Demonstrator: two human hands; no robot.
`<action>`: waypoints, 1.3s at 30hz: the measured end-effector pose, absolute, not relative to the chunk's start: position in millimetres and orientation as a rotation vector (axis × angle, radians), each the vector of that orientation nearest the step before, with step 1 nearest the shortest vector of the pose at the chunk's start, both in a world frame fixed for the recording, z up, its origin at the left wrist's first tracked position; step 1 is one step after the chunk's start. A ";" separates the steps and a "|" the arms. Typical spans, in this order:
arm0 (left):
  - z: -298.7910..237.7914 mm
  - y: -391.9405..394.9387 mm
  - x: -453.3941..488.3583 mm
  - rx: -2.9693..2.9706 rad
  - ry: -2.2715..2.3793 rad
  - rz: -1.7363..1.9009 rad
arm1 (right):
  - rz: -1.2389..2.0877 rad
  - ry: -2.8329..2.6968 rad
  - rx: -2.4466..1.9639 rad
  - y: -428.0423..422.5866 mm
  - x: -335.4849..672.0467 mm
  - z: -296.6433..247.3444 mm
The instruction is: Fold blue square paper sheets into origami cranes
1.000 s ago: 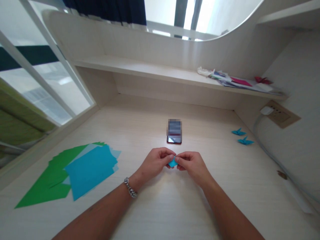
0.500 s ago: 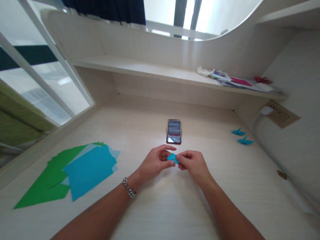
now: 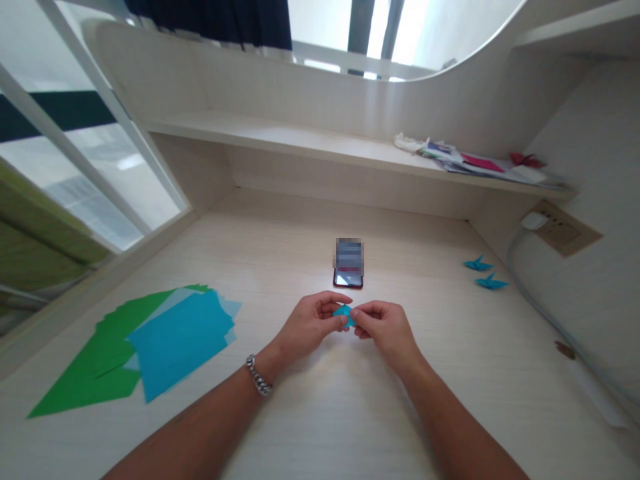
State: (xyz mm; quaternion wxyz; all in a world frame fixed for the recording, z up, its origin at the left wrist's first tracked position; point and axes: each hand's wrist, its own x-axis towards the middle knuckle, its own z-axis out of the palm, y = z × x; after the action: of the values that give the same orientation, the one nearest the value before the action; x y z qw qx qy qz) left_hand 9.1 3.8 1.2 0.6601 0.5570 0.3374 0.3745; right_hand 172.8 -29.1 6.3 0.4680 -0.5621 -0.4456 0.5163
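The right thumb and index finger are closed together in a pinch on the right end of a small, bright-blue, many-sided piece of folded paper (image 3: 344,311); the other fingers of that right hand (image 3: 387,327) curl beneath. The left hand (image 3: 309,327) is partly closed around the paper's opposite end, thumb lying on its near side and index finger reaching loosely along its far side, while the grip underneath is hidden. The paper is between the two hands, above the middle of the pale wood-grain desk (image 3: 320,427). A silver chain-link bracelet (image 3: 259,375) circles the left wrist. Just beyond the fingers, toward the desk's back edge, lies a dark rectangular phone (image 3: 349,277) with a red rim, its screen partly blurred. Toward the desk's left edge, a fanned stack of blue paper sheets (image 3: 183,343) partly covers a spread of green paper sheets (image 3: 85,380). Near the right edge, toward the back right corner, sit two small blue folded-paper birds (image 3: 491,283), one just behind the other. A grey cable (image 3: 537,307) runs along that edge from a beige wall socket (image 3: 570,228). Above the back edge, a long pale shelf (image 3: 280,139) bears loose papers (image 3: 483,164) near its right end.
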 end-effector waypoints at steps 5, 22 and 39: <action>3.4 5.5 8.1 1.243 0.762 0.848 | 1.228 -1.116 -1.377 -28.8 173.1 4.2; 1.9 2.8 11.8 1.301 0.853 0.936 | 1.237 -1.212 -1.385 -28.6 171.7 6.6; -1.7 3.9 12.0 1.311 0.839 0.960 | 1.275 -1.201 -1.341 -27.8 172.9 0.9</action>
State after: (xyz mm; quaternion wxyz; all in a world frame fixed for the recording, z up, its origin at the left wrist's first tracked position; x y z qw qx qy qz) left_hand 12.0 3.9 -1.7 0.6103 0.5678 0.3634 0.4161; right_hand 172.9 -27.8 0.9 0.4512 -0.5425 -0.4858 0.5158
